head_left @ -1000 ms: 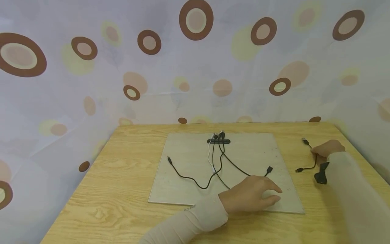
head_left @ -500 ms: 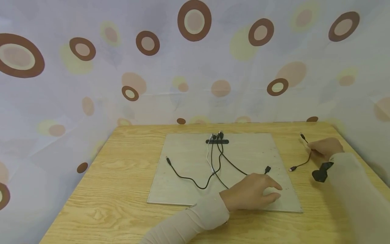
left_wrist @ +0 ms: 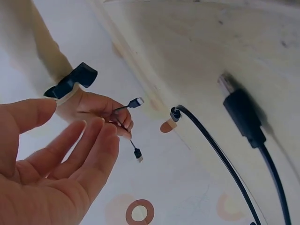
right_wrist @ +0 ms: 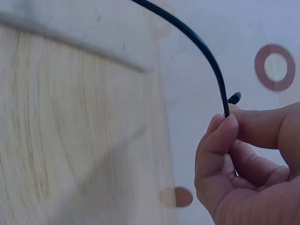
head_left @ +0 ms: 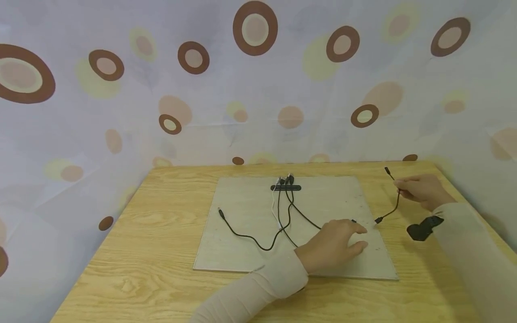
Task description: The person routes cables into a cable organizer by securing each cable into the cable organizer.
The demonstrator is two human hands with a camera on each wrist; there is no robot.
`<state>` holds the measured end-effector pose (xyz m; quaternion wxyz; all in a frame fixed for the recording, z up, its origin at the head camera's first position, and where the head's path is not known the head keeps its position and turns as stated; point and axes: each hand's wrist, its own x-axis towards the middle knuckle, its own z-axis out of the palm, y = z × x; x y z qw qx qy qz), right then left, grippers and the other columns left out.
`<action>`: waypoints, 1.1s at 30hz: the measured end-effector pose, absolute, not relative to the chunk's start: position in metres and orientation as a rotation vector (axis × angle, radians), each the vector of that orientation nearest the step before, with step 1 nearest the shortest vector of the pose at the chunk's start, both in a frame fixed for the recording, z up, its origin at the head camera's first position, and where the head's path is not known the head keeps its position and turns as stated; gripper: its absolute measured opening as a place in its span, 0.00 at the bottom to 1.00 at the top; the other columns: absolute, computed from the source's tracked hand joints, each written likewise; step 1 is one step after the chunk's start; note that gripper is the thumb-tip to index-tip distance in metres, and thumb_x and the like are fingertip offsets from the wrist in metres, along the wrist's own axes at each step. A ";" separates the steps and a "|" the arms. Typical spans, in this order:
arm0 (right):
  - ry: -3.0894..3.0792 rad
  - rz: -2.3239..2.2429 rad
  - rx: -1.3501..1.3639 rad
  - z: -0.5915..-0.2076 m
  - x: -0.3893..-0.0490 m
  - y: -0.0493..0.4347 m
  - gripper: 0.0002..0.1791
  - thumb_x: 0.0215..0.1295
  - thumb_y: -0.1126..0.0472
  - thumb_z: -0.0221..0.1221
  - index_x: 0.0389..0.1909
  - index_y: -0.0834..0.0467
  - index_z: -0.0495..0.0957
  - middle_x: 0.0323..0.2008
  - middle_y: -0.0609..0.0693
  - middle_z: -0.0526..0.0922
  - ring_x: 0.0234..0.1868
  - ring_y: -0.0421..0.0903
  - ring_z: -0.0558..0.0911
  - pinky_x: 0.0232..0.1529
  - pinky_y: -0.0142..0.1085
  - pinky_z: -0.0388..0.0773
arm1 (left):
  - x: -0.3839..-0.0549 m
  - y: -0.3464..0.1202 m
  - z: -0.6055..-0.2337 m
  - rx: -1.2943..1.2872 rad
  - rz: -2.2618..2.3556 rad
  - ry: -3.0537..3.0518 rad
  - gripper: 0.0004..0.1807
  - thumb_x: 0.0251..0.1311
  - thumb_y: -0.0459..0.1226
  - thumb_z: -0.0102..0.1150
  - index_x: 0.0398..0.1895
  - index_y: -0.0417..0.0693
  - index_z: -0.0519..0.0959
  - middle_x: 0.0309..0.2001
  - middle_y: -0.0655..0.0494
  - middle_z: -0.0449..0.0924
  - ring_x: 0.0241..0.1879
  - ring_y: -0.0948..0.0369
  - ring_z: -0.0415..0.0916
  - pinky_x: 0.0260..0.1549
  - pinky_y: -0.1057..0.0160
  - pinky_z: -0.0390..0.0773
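Observation:
My right hand (head_left: 422,189) pinches a short black USB cable (head_left: 395,207) near its middle, above the right part of the table. One plug of it points up and back; the other hangs down toward the board's right edge. In the right wrist view thumb and fingertips close on the black cord (right_wrist: 206,54). My left hand (head_left: 333,244) hovers over the front right of the pale board (head_left: 238,255), fingers relaxed and apart, holding nothing. Beside it in the left wrist view lies a black cable plug (left_wrist: 243,112); the hand partly hides this cable in the head view.
At the board's back, a black cable holder (head_left: 275,188) bears several cable ends. A black cable (head_left: 250,236) curves left across the board, and a white cable (head_left: 273,204) runs forward from the holder. The wooden table (head_left: 141,237) meets a patterned curtain (head_left: 218,98) behind.
My right hand has lifted the short USB cable off the table and moved it left toward the board. My left hand has stayed nearly in place over the board.

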<state>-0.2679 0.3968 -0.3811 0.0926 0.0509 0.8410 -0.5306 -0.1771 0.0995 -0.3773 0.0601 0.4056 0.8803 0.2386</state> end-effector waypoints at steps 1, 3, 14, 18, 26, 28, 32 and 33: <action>2.495 -1.576 0.133 -0.380 -0.267 0.394 0.36 0.72 0.55 0.51 0.66 0.80 0.54 0.32 0.32 0.75 0.33 0.29 0.79 0.39 0.26 0.80 | -0.178 0.100 -0.377 1.217 0.728 2.679 0.19 0.70 0.47 0.51 0.59 0.51 0.76 0.57 0.65 0.77 0.58 0.73 0.70 0.53 0.77 0.70; 2.493 -1.580 0.116 -0.379 -0.266 0.387 0.36 0.72 0.53 0.52 0.66 0.78 0.55 0.33 0.30 0.75 0.34 0.29 0.79 0.40 0.26 0.80 | -0.179 0.102 -0.377 1.197 0.734 2.711 0.20 0.69 0.47 0.51 0.60 0.50 0.75 0.58 0.64 0.76 0.59 0.71 0.70 0.54 0.76 0.70; 2.313 -1.731 0.066 -0.365 -0.258 0.338 0.33 0.70 0.55 0.55 0.64 0.75 0.59 0.33 0.38 0.78 0.33 0.32 0.78 0.39 0.25 0.79 | -0.191 0.098 -0.377 1.055 0.739 2.784 0.22 0.68 0.46 0.55 0.60 0.45 0.75 0.52 0.59 0.81 0.43 0.71 0.78 0.35 0.79 0.74; 2.253 -1.805 0.028 -0.359 -0.252 0.325 0.17 0.69 0.56 0.56 0.53 0.62 0.74 0.34 0.40 0.78 0.34 0.33 0.78 0.39 0.25 0.79 | -0.191 0.097 -0.380 1.006 0.754 2.761 0.23 0.67 0.46 0.55 0.61 0.46 0.75 0.51 0.60 0.81 0.31 0.74 0.77 0.28 0.80 0.72; 2.080 -1.933 0.004 -0.350 -0.248 0.307 0.06 0.68 0.58 0.58 0.32 0.49 0.81 0.32 0.43 0.78 0.32 0.36 0.78 0.37 0.25 0.79 | -0.187 0.093 -0.381 0.940 0.885 2.808 0.13 0.67 0.42 0.57 0.51 0.49 0.79 0.35 0.64 0.85 0.25 0.79 0.73 0.23 0.82 0.69; 2.027 -1.967 0.012 -0.350 -0.247 0.306 0.06 0.68 0.59 0.58 0.31 0.51 0.81 0.31 0.44 0.79 0.31 0.36 0.79 0.35 0.25 0.79 | -0.186 0.091 -0.380 0.966 0.907 2.825 0.09 0.66 0.41 0.57 0.45 0.49 0.81 0.32 0.65 0.84 0.24 0.79 0.70 0.22 0.82 0.68; 1.935 -2.016 0.016 -0.351 -0.247 0.302 0.08 0.69 0.62 0.56 0.31 0.52 0.82 0.30 0.45 0.82 0.31 0.36 0.80 0.35 0.25 0.79 | -0.186 0.084 -0.382 1.033 0.904 2.875 0.06 0.66 0.40 0.58 0.39 0.51 0.82 0.30 0.66 0.83 0.23 0.80 0.68 0.23 0.83 0.67; 1.922 -2.022 0.011 -0.352 -0.247 0.301 0.09 0.69 0.63 0.56 0.31 0.53 0.82 0.30 0.45 0.83 0.31 0.36 0.80 0.35 0.25 0.79 | -0.186 0.083 -0.382 1.042 0.892 2.885 0.06 0.66 0.40 0.58 0.39 0.51 0.82 0.30 0.67 0.83 0.24 0.80 0.68 0.23 0.83 0.66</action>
